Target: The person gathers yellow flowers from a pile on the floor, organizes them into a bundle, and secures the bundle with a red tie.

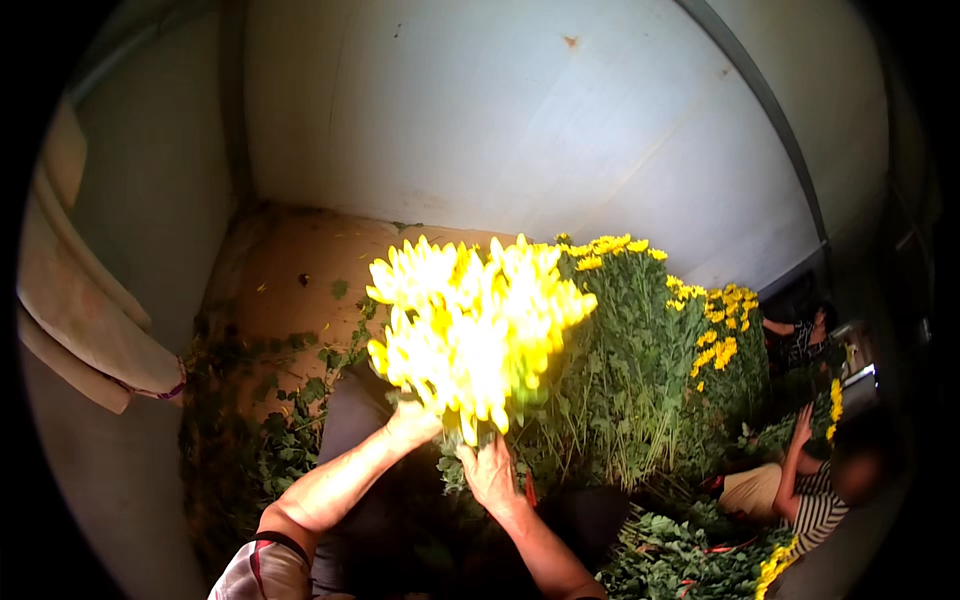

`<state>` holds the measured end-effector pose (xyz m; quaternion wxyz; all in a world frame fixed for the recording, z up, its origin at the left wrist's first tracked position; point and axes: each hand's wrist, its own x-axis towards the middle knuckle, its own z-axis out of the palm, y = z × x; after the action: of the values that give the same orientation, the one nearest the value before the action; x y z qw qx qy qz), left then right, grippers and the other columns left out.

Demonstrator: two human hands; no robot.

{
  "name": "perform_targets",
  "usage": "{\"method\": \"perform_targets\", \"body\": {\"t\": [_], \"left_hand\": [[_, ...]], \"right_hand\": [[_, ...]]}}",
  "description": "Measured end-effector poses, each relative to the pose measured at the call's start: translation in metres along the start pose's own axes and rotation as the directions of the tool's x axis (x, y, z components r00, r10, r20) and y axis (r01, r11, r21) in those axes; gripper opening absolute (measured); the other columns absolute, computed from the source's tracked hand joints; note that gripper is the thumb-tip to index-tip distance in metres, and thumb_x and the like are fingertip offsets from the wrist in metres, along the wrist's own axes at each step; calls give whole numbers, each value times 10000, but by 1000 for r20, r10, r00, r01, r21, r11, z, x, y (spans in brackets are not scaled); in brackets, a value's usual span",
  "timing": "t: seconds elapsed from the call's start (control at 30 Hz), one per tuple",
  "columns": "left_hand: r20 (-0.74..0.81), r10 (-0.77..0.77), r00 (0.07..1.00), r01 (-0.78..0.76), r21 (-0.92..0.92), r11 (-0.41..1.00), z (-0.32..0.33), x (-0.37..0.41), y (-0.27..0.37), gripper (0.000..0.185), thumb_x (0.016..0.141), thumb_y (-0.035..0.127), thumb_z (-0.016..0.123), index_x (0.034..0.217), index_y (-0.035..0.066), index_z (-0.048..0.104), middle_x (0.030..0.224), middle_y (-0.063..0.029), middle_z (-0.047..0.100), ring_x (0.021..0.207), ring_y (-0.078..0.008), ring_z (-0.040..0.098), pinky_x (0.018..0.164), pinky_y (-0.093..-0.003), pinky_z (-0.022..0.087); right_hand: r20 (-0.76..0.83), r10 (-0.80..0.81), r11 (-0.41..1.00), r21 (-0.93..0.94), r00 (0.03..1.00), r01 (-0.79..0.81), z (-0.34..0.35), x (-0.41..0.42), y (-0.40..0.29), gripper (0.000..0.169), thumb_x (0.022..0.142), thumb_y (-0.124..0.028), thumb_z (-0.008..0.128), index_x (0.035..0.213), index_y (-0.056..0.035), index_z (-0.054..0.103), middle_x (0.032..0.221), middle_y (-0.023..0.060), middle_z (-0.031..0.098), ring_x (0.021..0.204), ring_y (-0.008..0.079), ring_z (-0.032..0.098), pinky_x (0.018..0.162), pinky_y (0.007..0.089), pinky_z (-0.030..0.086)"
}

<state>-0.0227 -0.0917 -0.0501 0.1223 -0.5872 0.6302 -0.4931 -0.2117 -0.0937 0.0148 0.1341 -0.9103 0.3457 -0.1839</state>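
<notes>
Both my hands are around a bunch of yellow chrysanthemums (480, 322) held upright before me, its blooms washed out by bright light. My left hand (414, 426) grips the bunch just under the flower heads on the left side; some of its fingers are hidden behind the blooms. My right hand (491, 469) closes on the stems and leaves (452, 469) lower down, to the right. The lower stems fade into shadow over my lap.
Tall chrysanthemum stems (622, 375) stand against the pale wall (480, 112) at right. Loose leaves (296, 420) litter the brown floor (292, 262). Tied bunches (675, 551) lie at lower right, near a person in a striped shirt (817, 510). Another person (806, 337) is farther back.
</notes>
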Motion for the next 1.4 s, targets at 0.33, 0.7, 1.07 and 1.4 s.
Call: {"method": "perform_targets", "body": {"t": [0.33, 0.7, 1.07, 1.4], "left_hand": [[521, -398, 755, -190, -406, -894, -126, 85, -109, 384, 669, 93, 739, 1025, 23, 615, 911, -20, 634, 822, -113, 597, 728, -269, 508], [499, -260, 827, -33, -418, -908, -155, 58, -105, 634, 628, 59, 788, 1203, 14, 524, 1058, -35, 610, 916, -131, 597, 770, -286, 533], [574, -32, 818, 72, -157, -985, -105, 26, -83, 454, 797, 222, 686, 1173, -5, 574, 1137, -136, 598, 1045, -260, 608, 922, -405, 501], [711, 24, 703, 129, -95, -987, -119, 21, -96, 430, 696, 12, 751, 1098, 13, 601, 1001, -62, 647, 944, -185, 625, 850, -347, 518]], "right_hand": [[-648, -126, 954, 130, 751, 272, -168, 72, -66, 441, 700, -109, 807, 1075, -30, 588, 1057, 91, 526, 775, 183, 556, 619, 314, 491], [-657, 165, 818, 508, 736, 270, -157, 40, -75, 240, 784, -88, 717, 980, -15, 599, 908, 103, 585, 832, 239, 591, 736, 335, 475], [-286, 331, -56, 945, 899, 321, -135, -26, -73, 152, 1019, -237, 436, 1047, -89, 460, 744, 16, 475, 638, 121, 472, 623, 308, 474], [-261, 744, -22, 911, 616, 413, -140, 21, -72, 212, 959, -378, 559, 988, -173, 511, 786, -72, 428, 700, 42, 364, 593, 226, 337]]}}
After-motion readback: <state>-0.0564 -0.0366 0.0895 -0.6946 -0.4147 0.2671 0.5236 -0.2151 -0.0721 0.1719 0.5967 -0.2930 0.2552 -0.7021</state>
